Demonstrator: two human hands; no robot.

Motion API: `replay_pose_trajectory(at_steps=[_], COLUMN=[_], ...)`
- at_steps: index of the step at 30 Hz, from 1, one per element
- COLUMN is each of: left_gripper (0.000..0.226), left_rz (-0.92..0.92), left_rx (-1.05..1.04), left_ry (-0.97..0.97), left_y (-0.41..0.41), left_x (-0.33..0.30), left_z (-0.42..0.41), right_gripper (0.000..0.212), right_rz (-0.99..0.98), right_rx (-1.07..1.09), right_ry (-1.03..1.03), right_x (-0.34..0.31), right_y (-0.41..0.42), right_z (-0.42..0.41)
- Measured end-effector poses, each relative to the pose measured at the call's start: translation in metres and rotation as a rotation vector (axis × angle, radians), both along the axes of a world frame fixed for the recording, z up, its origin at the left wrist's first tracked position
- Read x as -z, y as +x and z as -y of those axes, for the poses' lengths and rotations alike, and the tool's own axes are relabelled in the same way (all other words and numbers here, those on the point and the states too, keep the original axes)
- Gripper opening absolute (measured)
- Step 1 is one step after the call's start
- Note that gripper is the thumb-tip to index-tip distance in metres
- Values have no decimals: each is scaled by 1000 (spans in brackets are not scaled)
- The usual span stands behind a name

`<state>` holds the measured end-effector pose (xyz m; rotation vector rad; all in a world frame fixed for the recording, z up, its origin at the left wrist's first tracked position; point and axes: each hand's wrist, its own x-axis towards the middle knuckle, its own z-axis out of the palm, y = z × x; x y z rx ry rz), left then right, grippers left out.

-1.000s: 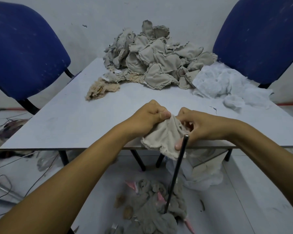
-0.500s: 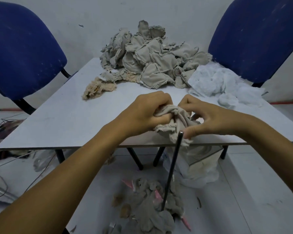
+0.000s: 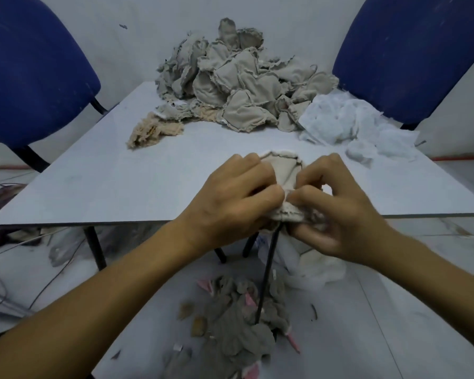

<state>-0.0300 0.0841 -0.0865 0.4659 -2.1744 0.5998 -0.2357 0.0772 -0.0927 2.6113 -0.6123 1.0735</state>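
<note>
Small makeshift sewing workshop, bare white wall, plain grey table [image 3: 99, 170] heaped with beige fabric pieces [image 3: 238, 88], white stuffing [image 3: 348, 124], blue office chairs [image 3: 30, 75], scraps on floor [image 3: 238, 324]

Matt beige cloth piece [image 3: 283, 170] with frayed edges; smooth, faintly glossy table [image 3: 148, 181]; fluffy white stuffing [image 3: 348, 124]; black rod [image 3: 267, 272].

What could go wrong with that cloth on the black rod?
The black rod ends under the beige cloth piece; a hard push might poke through its frayed fabric or tip the slanted rod. The left hand and right hand pinch the cloth just above the rod, so a slip could jab a finger. If either grip loosens, the piece may drop onto the floor pile.
</note>
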Motion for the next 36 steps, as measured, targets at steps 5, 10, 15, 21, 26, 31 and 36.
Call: replay_pose_trajectory(at_steps=[5,10,15,21,26,31,36], left_gripper=[22,7,9,16,17,22,12], left_rz=[-42,-92,9,-228,-343,-339,-373], left_rx=[47,32,26,46,10,-22,-35], left_ry=[181,396,391,570,854,1044,1238], left_y=[-4,-5,6,3,-5,-1,7], left_x=[25,53,25,-33,-33,-26,-18], left_z=[-5,-20,-15,3,12,21,28], right_gripper=[18,26,30,31,37,30,15], right_rz=[121,158,130,369,455,435,329], right_rx=[14,44,-3,90,217,193,25], right_ry=[53,123,47,174,395,761,983], right_x=[42,62,30,-24,-27,-21,-21], right_y=[-1,0,-5,4,11,8,0], right_z=[-8,-17,-10,4,10,19,18])
